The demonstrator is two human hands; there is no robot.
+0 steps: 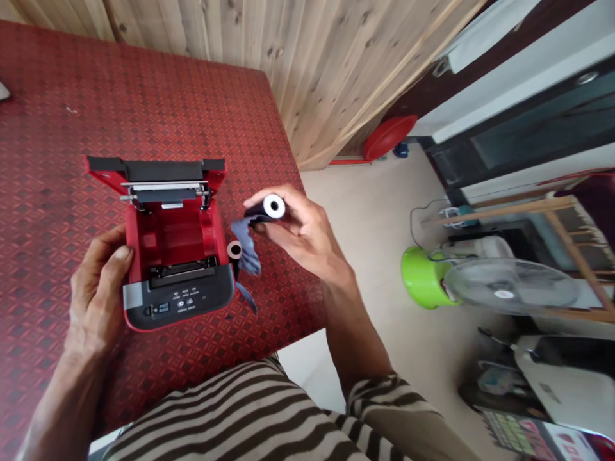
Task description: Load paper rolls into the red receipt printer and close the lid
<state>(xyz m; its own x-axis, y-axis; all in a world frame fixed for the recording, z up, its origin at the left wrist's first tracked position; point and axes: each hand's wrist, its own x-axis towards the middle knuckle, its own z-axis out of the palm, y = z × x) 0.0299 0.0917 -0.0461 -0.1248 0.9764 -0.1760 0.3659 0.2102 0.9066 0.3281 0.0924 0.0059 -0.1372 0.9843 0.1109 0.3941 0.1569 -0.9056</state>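
Note:
A red and black receipt printer (206, 296) sits on the table with its lid (168, 170) raised and its red paper bay (180, 234) bare. At the printer's left side, my left hand (98, 282) is closed on the casing, thumb on the edge. To the right of the printer, my right hand (307, 230) grips a dark paper roll (268, 206), its white end and hollow core facing me. A loose bluish strip (247, 253) hangs from this roll. A smaller roll (234, 251) stands against the printer's right side, partly hidden by it.
The table (168, 96) has a red patterned cover, and its right edge lies just beyond my right hand. Wooden panelling (216, 32) rises behind it. On the floor to the right are a green bucket (418, 278) and a fan (509, 285).

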